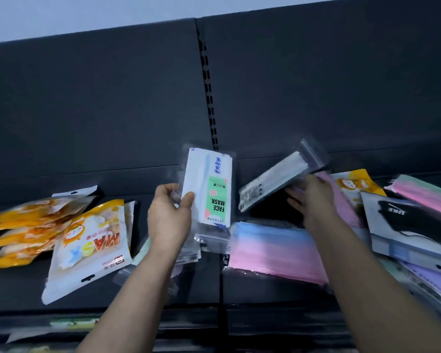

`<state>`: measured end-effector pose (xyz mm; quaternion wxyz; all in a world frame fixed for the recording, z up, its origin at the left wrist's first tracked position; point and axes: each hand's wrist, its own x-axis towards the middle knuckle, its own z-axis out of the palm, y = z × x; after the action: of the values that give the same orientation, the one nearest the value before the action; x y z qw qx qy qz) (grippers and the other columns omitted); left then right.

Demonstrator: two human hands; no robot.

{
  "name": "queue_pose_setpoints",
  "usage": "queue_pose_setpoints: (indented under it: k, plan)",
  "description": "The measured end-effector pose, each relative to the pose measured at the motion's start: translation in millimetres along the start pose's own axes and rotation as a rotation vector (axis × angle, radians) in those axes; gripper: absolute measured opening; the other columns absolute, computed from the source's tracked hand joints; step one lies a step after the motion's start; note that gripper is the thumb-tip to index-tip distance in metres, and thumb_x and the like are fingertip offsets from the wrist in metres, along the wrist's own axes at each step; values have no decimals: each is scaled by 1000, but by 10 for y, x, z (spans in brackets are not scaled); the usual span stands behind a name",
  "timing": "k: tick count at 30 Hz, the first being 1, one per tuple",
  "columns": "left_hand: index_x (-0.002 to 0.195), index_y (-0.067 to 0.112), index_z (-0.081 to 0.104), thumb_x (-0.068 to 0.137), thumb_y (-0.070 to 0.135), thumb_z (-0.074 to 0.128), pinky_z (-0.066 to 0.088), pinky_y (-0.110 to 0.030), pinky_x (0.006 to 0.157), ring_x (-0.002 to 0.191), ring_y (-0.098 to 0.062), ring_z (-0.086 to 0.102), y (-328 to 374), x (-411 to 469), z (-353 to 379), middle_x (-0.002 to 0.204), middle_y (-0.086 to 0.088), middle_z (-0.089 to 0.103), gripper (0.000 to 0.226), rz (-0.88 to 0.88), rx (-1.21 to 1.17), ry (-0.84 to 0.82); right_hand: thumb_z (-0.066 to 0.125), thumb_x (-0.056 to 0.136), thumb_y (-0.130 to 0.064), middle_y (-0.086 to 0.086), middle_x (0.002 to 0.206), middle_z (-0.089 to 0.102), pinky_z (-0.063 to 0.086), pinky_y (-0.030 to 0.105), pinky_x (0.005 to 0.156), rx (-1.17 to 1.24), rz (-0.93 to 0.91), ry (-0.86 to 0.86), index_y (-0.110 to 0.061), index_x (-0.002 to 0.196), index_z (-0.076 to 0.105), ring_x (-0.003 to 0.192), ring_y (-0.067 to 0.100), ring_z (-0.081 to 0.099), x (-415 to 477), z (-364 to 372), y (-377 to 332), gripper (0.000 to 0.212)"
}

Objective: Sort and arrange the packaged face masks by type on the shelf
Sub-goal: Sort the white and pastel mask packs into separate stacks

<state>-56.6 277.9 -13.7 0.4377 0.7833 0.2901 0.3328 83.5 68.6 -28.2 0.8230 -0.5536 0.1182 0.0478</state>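
Left grip [169,212] pinches a white green-labelled mask pack [209,187]; right grip [313,200] clasps a tilted clear pack [273,180] edgewise: slick film may slip.

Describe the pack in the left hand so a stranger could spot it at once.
Start at the slotted upright in the dark shelf's back wall. Just below it the left hand grips a clear pack upright. It alone has a green label reading FACE MASK; the tilted pack at the right hand shows none.
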Motion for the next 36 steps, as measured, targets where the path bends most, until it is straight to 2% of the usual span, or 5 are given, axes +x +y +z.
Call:
queue_pose_setpoints:
  k: [7,12,21,32,36]
  plan:
    - [112,20,54,89,31,67,54,-38,75,82,-15,64,-141,16,-237,86,12,62,28,-41,113,-105,30,81,14,10,60,41,45,44,101,91,326,-29,-5,68,43,60,20,41,-347,496,381,26]
    - [117,19,55,90,32,66,50,-32,66,83,-15,65,-213,17,-318,86,11,62,32,-59,160,-167,48,93,-3,10,90,56,50,40,83,103,216,70,-6,118,47,75,20,57,-425,572,417,25]
    - [123,16,52,90,28,66,54,-45,83,94,-27,65,-269,233,-687,97,5,62,38,-37,59,-36,42,89,-5,4,65,49,54,26,47,4,-109,198,-18,76,43,50,12,49,-486,355,275,19]
    - [117,21,62,94,16,53,46,-33,80,99,-33,63,-476,246,-937,107,-8,71,25,133,379,-157,44,92,-8,12,87,65,45,29,58,-308,-142,-135,-13,92,59,65,21,58,-914,786,417,16]
    - [121,22,62,96,24,54,45,-30,85,105,-26,61,-541,276,-1119,115,-4,68,27,231,275,-208,51,94,-28,12,131,54,43,34,93,-687,-171,-203,-10,147,24,113,26,55,-1039,1069,680,62]
